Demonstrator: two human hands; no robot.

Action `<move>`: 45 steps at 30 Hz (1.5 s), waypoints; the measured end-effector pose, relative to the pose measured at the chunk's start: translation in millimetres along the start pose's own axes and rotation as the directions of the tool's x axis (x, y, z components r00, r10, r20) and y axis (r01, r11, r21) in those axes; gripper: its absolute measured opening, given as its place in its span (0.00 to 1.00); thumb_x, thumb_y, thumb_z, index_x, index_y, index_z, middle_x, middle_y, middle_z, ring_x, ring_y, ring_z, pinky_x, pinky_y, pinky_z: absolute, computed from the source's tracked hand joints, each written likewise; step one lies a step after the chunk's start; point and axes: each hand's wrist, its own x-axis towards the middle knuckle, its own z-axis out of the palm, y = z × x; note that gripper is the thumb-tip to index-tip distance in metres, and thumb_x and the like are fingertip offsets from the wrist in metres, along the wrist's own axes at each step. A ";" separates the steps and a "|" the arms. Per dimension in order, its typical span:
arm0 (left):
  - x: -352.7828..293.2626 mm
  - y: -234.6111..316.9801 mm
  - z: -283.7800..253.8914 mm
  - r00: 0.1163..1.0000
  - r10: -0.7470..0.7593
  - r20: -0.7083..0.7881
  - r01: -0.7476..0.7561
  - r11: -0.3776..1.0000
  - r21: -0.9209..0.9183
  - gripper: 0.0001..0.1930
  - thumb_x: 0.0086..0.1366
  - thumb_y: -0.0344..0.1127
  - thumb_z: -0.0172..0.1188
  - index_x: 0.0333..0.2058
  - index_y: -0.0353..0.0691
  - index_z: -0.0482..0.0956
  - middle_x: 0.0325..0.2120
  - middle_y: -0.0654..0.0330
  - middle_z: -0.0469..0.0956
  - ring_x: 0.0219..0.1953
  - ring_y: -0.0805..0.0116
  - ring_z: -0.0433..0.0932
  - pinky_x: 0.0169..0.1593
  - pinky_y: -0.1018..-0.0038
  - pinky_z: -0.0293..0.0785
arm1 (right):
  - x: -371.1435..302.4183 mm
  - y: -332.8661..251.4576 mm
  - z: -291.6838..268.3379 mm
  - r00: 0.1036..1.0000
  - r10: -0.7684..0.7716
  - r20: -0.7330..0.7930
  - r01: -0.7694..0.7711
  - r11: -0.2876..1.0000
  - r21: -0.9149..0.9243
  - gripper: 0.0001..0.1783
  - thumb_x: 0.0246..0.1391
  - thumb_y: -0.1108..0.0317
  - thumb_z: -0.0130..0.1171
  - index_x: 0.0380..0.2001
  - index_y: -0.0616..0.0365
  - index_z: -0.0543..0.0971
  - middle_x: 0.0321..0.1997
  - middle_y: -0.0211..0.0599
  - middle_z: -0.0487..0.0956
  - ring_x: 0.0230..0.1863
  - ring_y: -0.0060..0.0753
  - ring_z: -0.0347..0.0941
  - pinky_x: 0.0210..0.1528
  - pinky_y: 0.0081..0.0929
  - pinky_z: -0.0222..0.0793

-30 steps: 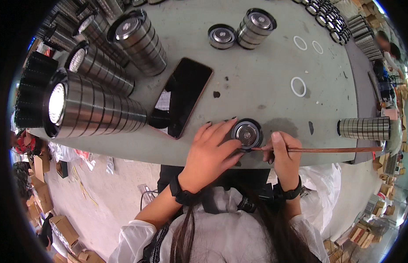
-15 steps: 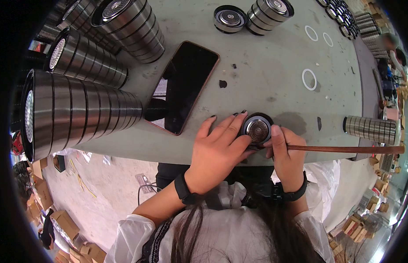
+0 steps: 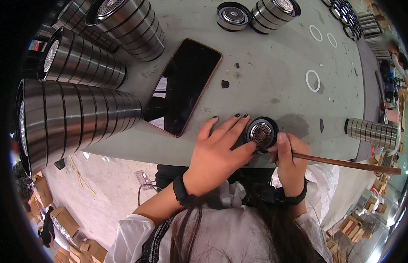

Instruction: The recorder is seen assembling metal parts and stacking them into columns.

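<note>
A round black-and-steel lid with a perforated metal centre [image 3: 261,134] lies near the table's front edge. My left hand [image 3: 219,151] rests palm down beside it, fingers stretched and spread, the thumb touching the lid's lower left rim. At the lid's lower right, my right hand [image 3: 291,160] is closed around a slim brown wooden stick [image 3: 348,164]. One end of the stick juts out to the right; the other is hidden by my fingers near the lid's rim.
Tall stacks of steel lids [image 3: 76,122] crowd the left side. A dark phone [image 3: 184,85] lies right of them. At the back are a single lid [image 3: 233,16] and a short stack [image 3: 274,15]. White rings [image 3: 313,81] and another stack [image 3: 373,132] are on the right.
The stick's outer end has dropped toward me. The lid's perforated centre shows more fully, with my left index fingertip a little off its rim. The whole view has shifted slightly.
</note>
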 end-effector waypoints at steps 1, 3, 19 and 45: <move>-0.2 0.3 0.2 1.000 0.000 0.002 0.000 1.000 0.001 0.15 0.41 0.38 0.70 0.32 0.50 0.80 0.52 0.53 0.72 0.53 0.59 0.72 0.56 0.56 0.60 | -0.1 -0.3 1.1 1.000 0.001 0.000 -0.001 1.000 0.002 0.22 0.62 0.60 0.49 0.19 0.66 0.74 0.14 0.34 0.73 0.15 0.22 0.66 0.19 0.21 0.61; -0.3 0.9 1.8 1.000 0.025 -0.012 -0.025 0.999 0.026 0.15 0.41 0.38 0.69 0.32 0.50 0.80 0.52 0.52 0.72 0.52 0.59 0.73 0.56 0.56 0.60 | -0.2 -1.0 2.2 1.000 0.014 -0.028 -0.013 1.000 0.017 0.23 0.62 0.59 0.49 0.19 0.66 0.74 0.14 0.35 0.73 0.15 0.23 0.67 0.19 0.22 0.61; 1.0 1.9 5.9 0.999 0.033 -0.018 -0.033 0.999 0.019 0.11 0.49 0.42 0.65 0.30 0.47 0.78 0.52 0.46 0.71 0.50 0.58 0.74 0.55 0.55 0.63 | 5.0 0.3 -0.2 0.996 0.083 0.024 -0.085 0.988 0.131 0.21 0.62 0.62 0.48 0.20 0.67 0.74 0.14 0.34 0.72 0.14 0.21 0.65 0.19 0.21 0.59; 6.2 7.8 7.6 0.999 0.012 -0.040 -0.011 0.999 0.043 0.16 0.40 0.40 0.70 0.26 0.43 0.75 0.49 0.50 0.74 0.49 0.58 0.75 0.51 0.52 0.69 | 9.4 7.4 -4.4 0.994 -0.113 -0.007 0.112 0.990 -0.092 0.22 0.63 0.61 0.48 0.20 0.66 0.74 0.15 0.33 0.72 0.14 0.19 0.65 0.18 0.20 0.59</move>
